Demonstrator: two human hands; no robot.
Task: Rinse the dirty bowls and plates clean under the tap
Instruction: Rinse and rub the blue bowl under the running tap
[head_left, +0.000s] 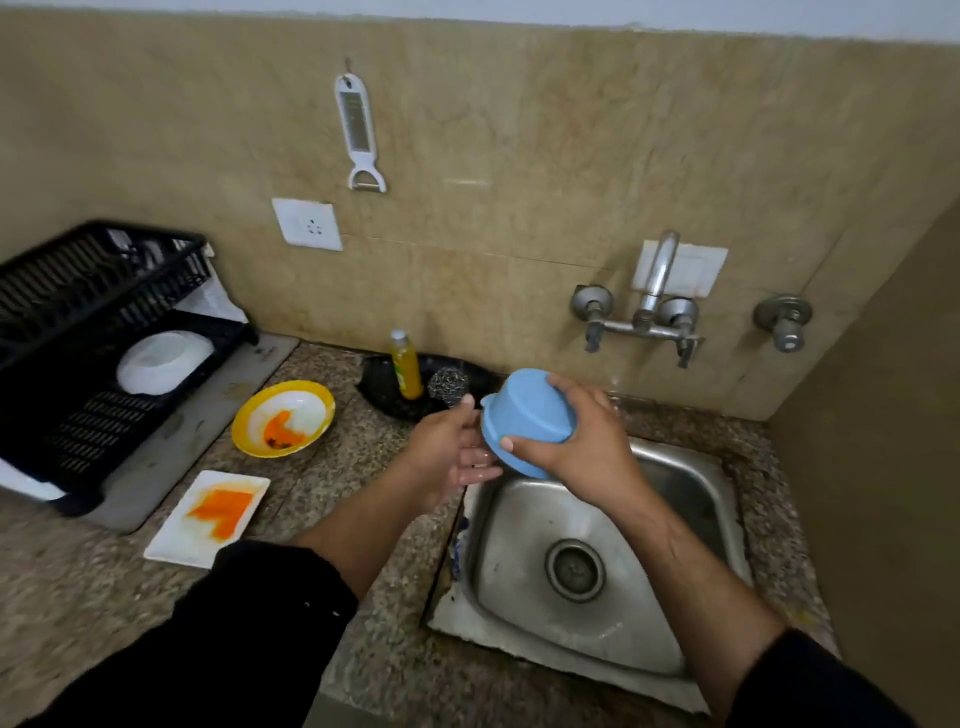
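— Where is the blue bowl (527, 415)?

— Off the tabletop (78, 571), up in the air over the far left corner of the steel sink (519, 545), below and to the left of the wall tap (657, 280). It is tipped over, its bottom under the palm of the right hand (582, 457).

— And the grip?

— The right hand's grip is closed round the bowl, fingers over the far side and the thumb on the near side by the rim. The left hand (452, 447) has a wide grip: palm up, wet fingers straight, right at the bowl's rim. Whether it touches the bowl cannot be told.

— What else is dirty?

— A yellow bowl (283, 418) with orange smears sits on the tabletop left of the sink. Nearer the front edge lies a white rectangular plate (208, 519), also smeared orange.

— Anything by the wall?

— A black tray (384, 400) at the tabletop's back edge holds a dish soap bottle (406, 366) and a steel scourer (448, 385). At the left end stands a black dish rack (62, 291) with a white bowl (163, 361) in it. A white peeler (358, 130) hangs on the wall above.
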